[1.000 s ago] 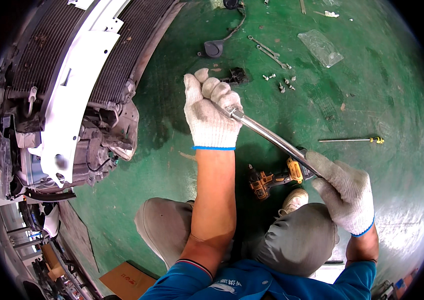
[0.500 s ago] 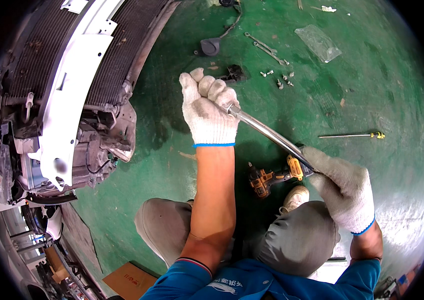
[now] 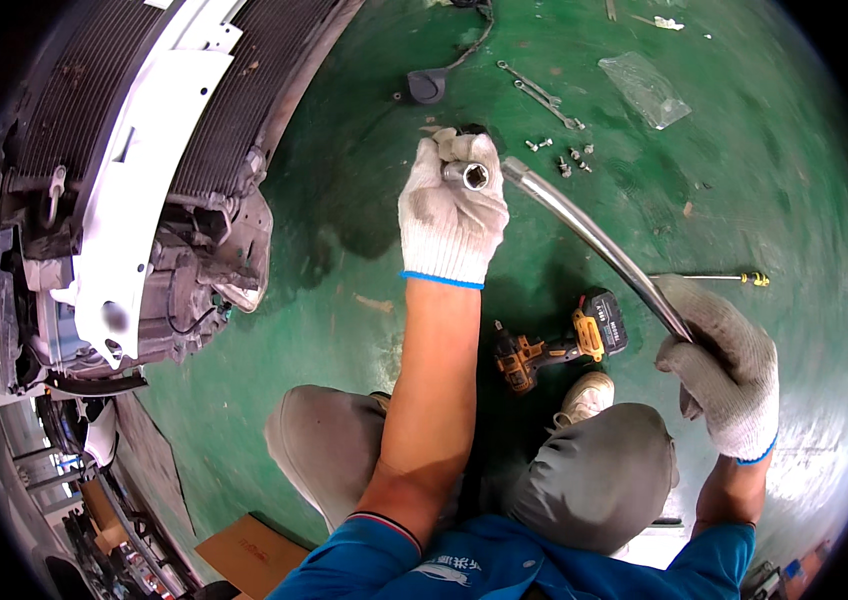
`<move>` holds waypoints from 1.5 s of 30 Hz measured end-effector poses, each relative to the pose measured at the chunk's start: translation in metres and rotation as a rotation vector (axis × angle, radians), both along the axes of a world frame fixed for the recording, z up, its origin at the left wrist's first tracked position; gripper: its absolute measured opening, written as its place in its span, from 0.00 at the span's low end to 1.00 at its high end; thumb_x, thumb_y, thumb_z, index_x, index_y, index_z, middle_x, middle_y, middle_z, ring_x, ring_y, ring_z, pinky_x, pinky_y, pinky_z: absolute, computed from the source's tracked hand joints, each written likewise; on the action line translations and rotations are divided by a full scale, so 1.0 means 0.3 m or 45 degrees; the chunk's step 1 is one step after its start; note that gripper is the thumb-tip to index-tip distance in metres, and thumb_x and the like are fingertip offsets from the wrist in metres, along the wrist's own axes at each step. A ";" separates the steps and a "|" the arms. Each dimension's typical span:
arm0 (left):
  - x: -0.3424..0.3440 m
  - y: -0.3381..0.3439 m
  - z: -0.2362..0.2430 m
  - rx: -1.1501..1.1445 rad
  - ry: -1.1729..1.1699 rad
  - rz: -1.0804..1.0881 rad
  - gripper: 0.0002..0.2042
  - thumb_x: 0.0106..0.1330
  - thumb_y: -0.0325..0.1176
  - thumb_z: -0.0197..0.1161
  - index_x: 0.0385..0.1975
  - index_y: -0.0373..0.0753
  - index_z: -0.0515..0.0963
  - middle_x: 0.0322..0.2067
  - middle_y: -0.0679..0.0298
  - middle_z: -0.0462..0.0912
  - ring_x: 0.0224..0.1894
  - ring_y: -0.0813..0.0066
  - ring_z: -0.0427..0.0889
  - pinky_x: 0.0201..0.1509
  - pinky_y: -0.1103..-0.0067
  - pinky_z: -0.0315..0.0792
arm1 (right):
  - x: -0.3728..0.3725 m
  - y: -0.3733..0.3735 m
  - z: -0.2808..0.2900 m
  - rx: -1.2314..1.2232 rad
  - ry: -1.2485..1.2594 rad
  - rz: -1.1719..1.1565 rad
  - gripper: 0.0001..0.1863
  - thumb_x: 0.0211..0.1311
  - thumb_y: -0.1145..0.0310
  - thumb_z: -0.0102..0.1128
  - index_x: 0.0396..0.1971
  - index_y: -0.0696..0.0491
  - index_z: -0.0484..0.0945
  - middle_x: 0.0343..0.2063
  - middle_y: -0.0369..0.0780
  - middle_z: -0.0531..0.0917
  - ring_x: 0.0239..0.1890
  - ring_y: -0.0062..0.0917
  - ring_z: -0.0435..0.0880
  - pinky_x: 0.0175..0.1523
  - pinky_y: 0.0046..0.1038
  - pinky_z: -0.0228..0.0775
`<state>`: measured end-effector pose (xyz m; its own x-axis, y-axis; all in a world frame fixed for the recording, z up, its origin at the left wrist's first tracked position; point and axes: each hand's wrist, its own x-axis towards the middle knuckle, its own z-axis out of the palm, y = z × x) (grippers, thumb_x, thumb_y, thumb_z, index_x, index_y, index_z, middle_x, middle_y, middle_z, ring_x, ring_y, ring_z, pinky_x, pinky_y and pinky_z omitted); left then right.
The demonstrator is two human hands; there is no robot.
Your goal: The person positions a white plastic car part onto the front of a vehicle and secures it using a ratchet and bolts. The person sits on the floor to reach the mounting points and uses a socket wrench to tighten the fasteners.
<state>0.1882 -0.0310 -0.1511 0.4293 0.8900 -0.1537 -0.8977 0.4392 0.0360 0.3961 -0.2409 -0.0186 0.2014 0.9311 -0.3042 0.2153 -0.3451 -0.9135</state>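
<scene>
In its white knit glove, my left hand (image 3: 454, 215) is closed round a chrome socket (image 3: 474, 176), whose open end faces up out of the fingers. My right hand (image 3: 729, 365), gloved too, grips the lower end of a long shiny metal bar (image 3: 599, 245). The bar slants up and left, and its far tip stands just right of the socket, apart from it. Whatever shape the bar's gripped end has is hidden in the glove. Below the bar, a yellow and black cordless drill-type power tool (image 3: 554, 350) lies on the floor between my hands.
At left stands an opened vehicle front with a white crossbeam (image 3: 159, 160) and radiator (image 3: 74, 110). Wrenches (image 3: 544, 97), several bolts (image 3: 572, 160), a plastic bag (image 3: 644, 90), a black horn-like part (image 3: 427, 86) and a screwdriver (image 3: 714, 279) lie on the green floor. Cardboard (image 3: 252, 553) lies lower left.
The bar's tip, earlier at my left hand's grip, is now separated from the socket. My right hand has moved right and slightly down; my left hand has shifted right and turned, showing the socket's opening.
</scene>
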 end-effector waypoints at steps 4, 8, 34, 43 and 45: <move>0.000 -0.004 0.033 -0.147 -0.003 -0.006 0.19 0.82 0.44 0.45 0.36 0.34 0.72 0.25 0.64 0.75 0.28 0.71 0.81 0.35 0.79 0.86 | -0.007 -0.010 0.002 0.054 -0.080 0.007 0.23 0.55 0.82 0.62 0.54 0.60 0.82 0.33 0.39 0.89 0.18 0.14 0.77 0.24 0.19 0.69; 0.008 -0.009 0.041 -0.157 0.085 0.111 0.15 0.81 0.42 0.49 0.34 0.38 0.73 0.22 0.69 0.70 0.24 0.76 0.69 0.28 0.76 0.70 | -0.020 -0.007 -0.042 0.324 -0.272 0.188 0.22 0.55 0.83 0.59 0.53 0.61 0.83 0.25 0.38 0.84 0.15 0.15 0.75 0.20 0.19 0.66; 0.009 -0.047 0.114 -0.012 0.651 0.420 0.15 0.77 0.47 0.55 0.41 0.40 0.72 0.23 0.69 0.66 0.22 0.76 0.63 0.26 0.77 0.60 | -0.078 0.035 0.023 0.462 -0.656 0.453 0.27 0.52 0.78 0.67 0.56 0.52 0.82 0.20 0.44 0.75 0.20 0.40 0.77 0.27 0.36 0.70; 0.009 -0.041 0.106 0.020 0.835 0.462 0.14 0.76 0.47 0.56 0.41 0.40 0.72 0.22 0.69 0.67 0.22 0.75 0.65 0.26 0.76 0.61 | -0.088 0.051 0.026 0.414 -0.627 0.463 0.26 0.52 0.79 0.65 0.55 0.54 0.82 0.20 0.45 0.74 0.20 0.39 0.77 0.28 0.36 0.70; 0.005 -0.041 0.100 0.020 0.834 0.456 0.14 0.76 0.47 0.56 0.41 0.40 0.72 0.22 0.70 0.67 0.22 0.76 0.65 0.26 0.76 0.61 | -0.088 0.051 0.019 0.426 -0.597 0.464 0.26 0.53 0.79 0.64 0.56 0.54 0.82 0.20 0.46 0.75 0.21 0.40 0.77 0.29 0.36 0.71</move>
